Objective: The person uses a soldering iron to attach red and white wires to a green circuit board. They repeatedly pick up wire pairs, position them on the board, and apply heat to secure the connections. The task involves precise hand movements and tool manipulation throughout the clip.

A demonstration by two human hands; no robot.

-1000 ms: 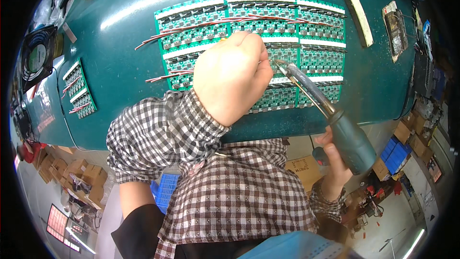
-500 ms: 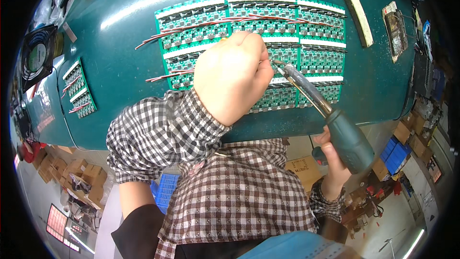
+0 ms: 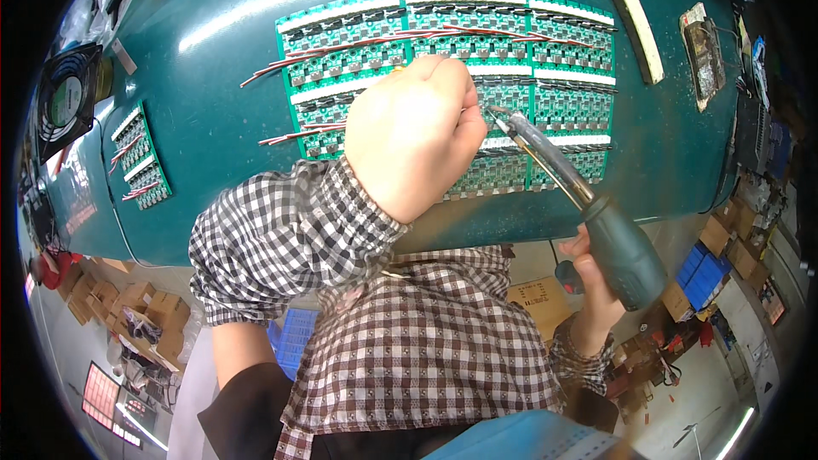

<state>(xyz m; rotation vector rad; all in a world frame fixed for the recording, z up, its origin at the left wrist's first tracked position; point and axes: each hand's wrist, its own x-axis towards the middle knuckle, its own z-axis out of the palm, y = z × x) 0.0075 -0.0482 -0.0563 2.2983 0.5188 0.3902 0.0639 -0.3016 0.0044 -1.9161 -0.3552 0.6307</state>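
The left hand (image 3: 415, 138) curls over circuit boards (image 3: 573, 107) on the worktop (image 3: 217, 111), its grip too hidden to tell; the right hand (image 3: 600, 296) clasps a soldering iron (image 3: 625, 251), its tip over the boards

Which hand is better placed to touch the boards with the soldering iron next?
Probably the right hand: it holds the soldering iron, whose tip points toward the circuit boards. The left hand curls over them near that tip; anything it holds is hidden.
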